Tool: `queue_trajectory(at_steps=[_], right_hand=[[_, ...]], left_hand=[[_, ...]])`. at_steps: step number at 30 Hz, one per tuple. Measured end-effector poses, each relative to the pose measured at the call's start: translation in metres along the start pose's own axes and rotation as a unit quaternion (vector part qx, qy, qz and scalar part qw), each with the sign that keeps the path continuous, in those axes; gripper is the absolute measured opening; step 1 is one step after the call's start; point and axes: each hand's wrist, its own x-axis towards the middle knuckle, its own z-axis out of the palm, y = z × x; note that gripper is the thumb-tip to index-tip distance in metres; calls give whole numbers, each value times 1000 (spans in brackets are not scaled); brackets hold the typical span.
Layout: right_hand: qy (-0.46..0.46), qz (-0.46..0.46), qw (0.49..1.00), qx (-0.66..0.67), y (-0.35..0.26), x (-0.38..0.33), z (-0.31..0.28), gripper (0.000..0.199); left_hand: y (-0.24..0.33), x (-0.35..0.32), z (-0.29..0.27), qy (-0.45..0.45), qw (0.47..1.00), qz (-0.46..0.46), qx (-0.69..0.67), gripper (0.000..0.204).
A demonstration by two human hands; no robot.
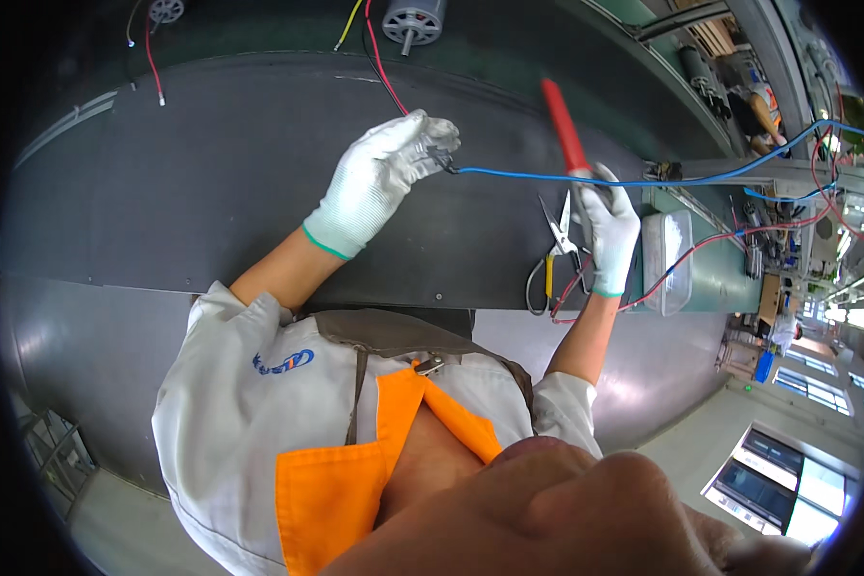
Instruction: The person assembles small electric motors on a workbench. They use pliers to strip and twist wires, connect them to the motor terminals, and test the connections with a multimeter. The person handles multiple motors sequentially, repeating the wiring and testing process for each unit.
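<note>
My left hand, in a white glove, pinches a small dark connector at the end of a blue wire over the dark conveyor belt. A red wire runs from that hand up toward a grey motor at the belt's far edge. My right hand, also gloved, grips a red-handled tool that points up and away. The blue wire stretches taut between the two hands and on to the right.
Scissors with yellow-grey handles lie on the belt beside my right hand. A clear plastic box sits on the green bench to the right. Another small motor with red and yellow leads lies far left. Racks and cables crowd the right side.
</note>
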Motion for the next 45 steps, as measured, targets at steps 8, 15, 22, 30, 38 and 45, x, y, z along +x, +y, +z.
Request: queue_trajectory(at_steps=[8,15,22,30,38,45], right_hand=[[-328,49,937,110,-26,71,61,50],[-277,32,957,-76,-59,48,86,41],[-90,6,996,-3,-43,6,14,38],[119,-209,856,-458,49,-31,-62,62],[-405,-69,857,311,-37,-67,103,33],[-270,-85,954,98,-26,-61,80,40]], left_hand=[[-3,-3,-11,-16,999,-10,-49,32],[-10,-2,-20,-51,997,4,-50,34],[-7,5,-27,-30,999,4,-13,30],[-10,10,-12,-18,999,-27,-8,39],[14,-1,-13,29,877,132,461,40],[109,-28,-86,313,300,433,790,48]])
